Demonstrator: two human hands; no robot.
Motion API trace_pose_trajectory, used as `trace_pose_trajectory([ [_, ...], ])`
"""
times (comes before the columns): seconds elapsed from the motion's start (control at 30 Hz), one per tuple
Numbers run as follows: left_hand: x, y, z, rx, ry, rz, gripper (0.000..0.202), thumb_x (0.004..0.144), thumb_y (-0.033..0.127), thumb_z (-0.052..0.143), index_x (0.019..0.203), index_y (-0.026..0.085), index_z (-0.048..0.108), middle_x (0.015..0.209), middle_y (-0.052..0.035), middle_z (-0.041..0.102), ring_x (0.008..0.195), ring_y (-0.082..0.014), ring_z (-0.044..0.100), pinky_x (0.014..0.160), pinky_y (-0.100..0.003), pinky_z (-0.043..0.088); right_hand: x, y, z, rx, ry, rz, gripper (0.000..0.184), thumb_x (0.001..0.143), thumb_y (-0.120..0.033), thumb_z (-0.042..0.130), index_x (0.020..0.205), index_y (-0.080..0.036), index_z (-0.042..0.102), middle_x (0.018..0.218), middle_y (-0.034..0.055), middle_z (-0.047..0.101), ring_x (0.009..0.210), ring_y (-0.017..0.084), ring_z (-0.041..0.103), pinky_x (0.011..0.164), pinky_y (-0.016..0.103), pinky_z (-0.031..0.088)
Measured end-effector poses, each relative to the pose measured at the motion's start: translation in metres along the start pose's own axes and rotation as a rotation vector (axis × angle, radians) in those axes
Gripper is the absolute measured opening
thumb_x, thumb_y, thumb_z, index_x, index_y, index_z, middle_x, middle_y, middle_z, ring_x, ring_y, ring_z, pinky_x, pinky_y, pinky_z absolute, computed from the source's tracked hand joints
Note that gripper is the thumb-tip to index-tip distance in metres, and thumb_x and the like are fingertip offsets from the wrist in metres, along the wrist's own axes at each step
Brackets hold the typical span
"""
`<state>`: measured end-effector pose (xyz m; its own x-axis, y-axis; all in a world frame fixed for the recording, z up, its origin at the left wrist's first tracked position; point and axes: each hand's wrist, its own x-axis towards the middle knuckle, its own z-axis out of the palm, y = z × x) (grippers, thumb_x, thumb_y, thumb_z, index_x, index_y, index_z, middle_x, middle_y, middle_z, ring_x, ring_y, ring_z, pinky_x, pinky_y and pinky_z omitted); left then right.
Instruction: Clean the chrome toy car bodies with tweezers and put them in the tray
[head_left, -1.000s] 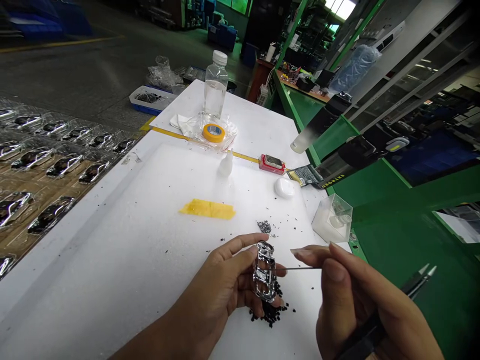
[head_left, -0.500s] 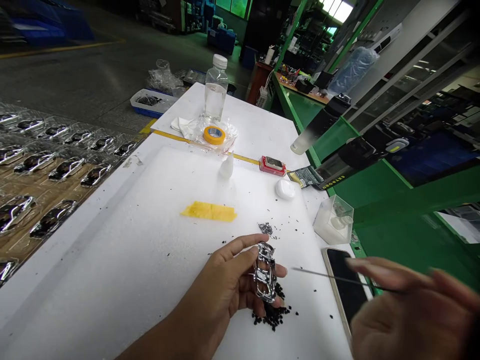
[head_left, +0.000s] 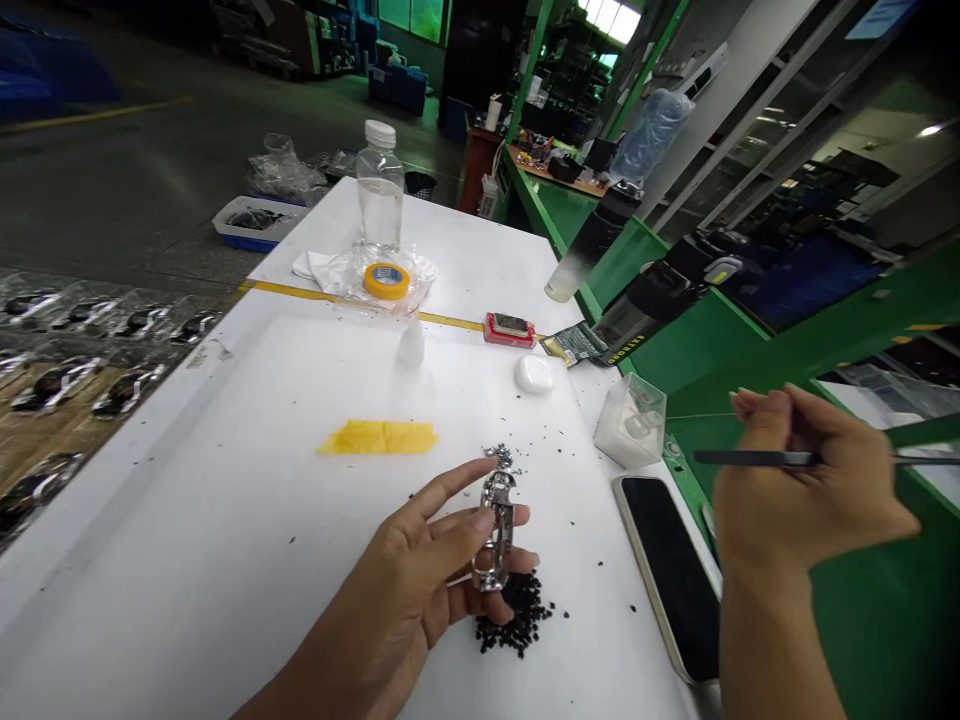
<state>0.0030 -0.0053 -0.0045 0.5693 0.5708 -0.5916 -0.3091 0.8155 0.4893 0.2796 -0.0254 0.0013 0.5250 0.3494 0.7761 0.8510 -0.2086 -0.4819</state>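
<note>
My left grip (head_left: 424, 560) was closed around one shiny frame (head_left: 498, 525), held up over the white surface (head_left: 187, 560). My right grip (head_left: 802, 480) clasped one thin black tool (head_left: 750, 458), well apart from the frame. I judged the work partway: frame in hand, tool away from it, loose bits lying about. Whether the frame was finished, and how much was left, I could not tell.

I counted one heap of black bits (head_left: 521, 630) beside my left fingers and one smaller heap of silver bits (head_left: 501, 457) beyond the frame, the pieces in each too many to number. There were also one phone (head_left: 667, 580), one yellow strip (head_left: 379, 437), one tape roll (head_left: 387, 293) and two dark bottles (head_left: 637, 300).
</note>
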Motion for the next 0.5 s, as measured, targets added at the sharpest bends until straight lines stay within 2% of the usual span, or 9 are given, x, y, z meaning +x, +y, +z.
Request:
trace_pose_trajectory([
  [0.13, 0.001, -0.001, -0.003, 0.047, -0.03, 0.001, 0.055, 0.084, 0.032, 0.08, 0.131, 0.017, 0.056, 0.12, -0.016, 0.071, 0.082, -0.0169, 0.067, 0.061, -0.025, 0.046, 0.002, 0.014, 0.009, -0.084, -0.081, -0.034, 0.036, 0.099, -0.039, 0.06, 0.121, -0.013, 0.07, 0.104, 0.0136, 0.077, 0.096, 0.032, 0.075, 0.087, 0.047, 0.059],
  [0.23, 0.0, 0.002, -0.003, 0.081, -0.043, 0.021, 0.057, 0.08, 0.037, 0.084, 0.126, 0.017, 0.059, 0.109, -0.0124, 0.074, 0.073, -0.0108, 0.058, 0.062, -0.023, 0.041, -0.003, -0.007, 0.001, -0.066, -0.104, -0.013, 0.037, 0.099, -0.04, 0.06, 0.12, -0.013, 0.071, 0.107, 0.0135, 0.076, 0.098, 0.032, 0.074, 0.089, 0.045, 0.058],
  [0.3, -0.001, 0.005, -0.001, 0.101, -0.064, 0.028, 0.057, 0.079, 0.038, 0.085, 0.125, 0.017, 0.059, 0.096, -0.0097, 0.074, 0.074, -0.0107, 0.056, 0.063, -0.021, 0.039, -0.014, -0.033, -0.013, 0.002, -0.112, 0.005, 0.037, 0.102, -0.037, 0.053, 0.125, -0.012, 0.068, 0.103, 0.0124, 0.076, 0.091, 0.025, 0.075, 0.084, 0.036, 0.058],
  [0.33, -0.002, 0.006, -0.001, 0.103, -0.091, 0.033, 0.056, 0.079, 0.038, 0.085, 0.124, 0.017, 0.059, 0.092, -0.0089, 0.074, 0.073, -0.0102, 0.055, 0.063, -0.02, 0.038, -0.022, -0.045, -0.022, 0.022, -0.157, 0.008, 0.03, 0.103, -0.033, 0.053, 0.118, -0.015, 0.071, 0.088, 0.0076, 0.076, 0.075, 0.02, 0.073, 0.073, 0.031, 0.056],
  [0.37, -0.003, 0.007, -0.001, 0.092, -0.127, 0.038, 0.055, 0.079, 0.037, 0.085, 0.123, 0.017, 0.06, 0.091, -0.0089, 0.074, 0.072, -0.0092, 0.055, 0.063, -0.02, 0.038, -0.03, -0.057, -0.03, 0.094, -0.27, -0.071, 0.025, 0.104, -0.03, 0.052, 0.11, -0.019, 0.073, 0.074, 0.0018, 0.072, 0.06, 0.015, 0.068, 0.06, 0.026, 0.052],
  [0.43, -0.004, 0.008, -0.003, 0.026, -0.22, 0.046, 0.052, 0.079, 0.035, 0.086, 0.121, 0.017, 0.061, 0.092, -0.0088, 0.074, 0.067, -0.0062, 0.052, 0.063, -0.018, 0.037, -0.047, -0.075, -0.043, 0.248, -0.533, -0.333, 0.02, 0.102, -0.034, 0.054, 0.111, -0.023, 0.07, 0.069, -0.0029, 0.07, 0.055, 0.011, 0.066, 0.054, 0.023, 0.049],
  [0.47, -0.005, 0.008, -0.004, -0.022, -0.265, 0.051, 0.05, 0.078, 0.032, 0.087, 0.119, 0.017, 0.062, 0.092, -0.0077, 0.074, 0.065, -0.0048, 0.051, 0.063, -0.018, 0.038, -0.055, -0.081, -0.047, 0.296, -0.617, -0.416, 0.019, 0.102, -0.035, 0.056, 0.112, -0.025, 0.068, 0.071, -0.0036, 0.071, 0.057, 0.011, 0.067, 0.055, 0.022, 0.051],
  [0.5, -0.005, 0.007, -0.005, -0.072, -0.304, 0.052, 0.049, 0.078, 0.029, 0.087, 0.118, 0.018, 0.063, 0.09, -0.0057, 0.072, 0.065, -0.0042, 0.052, 0.063, -0.018, 0.038, -0.061, -0.086, -0.05, 0.326, -0.654, -0.429, 0.017, 0.1, -0.034, 0.058, 0.113, -0.026, 0.067, 0.075, -0.0039, 0.073, 0.06, 0.011, 0.069, 0.058, 0.021, 0.053],
])
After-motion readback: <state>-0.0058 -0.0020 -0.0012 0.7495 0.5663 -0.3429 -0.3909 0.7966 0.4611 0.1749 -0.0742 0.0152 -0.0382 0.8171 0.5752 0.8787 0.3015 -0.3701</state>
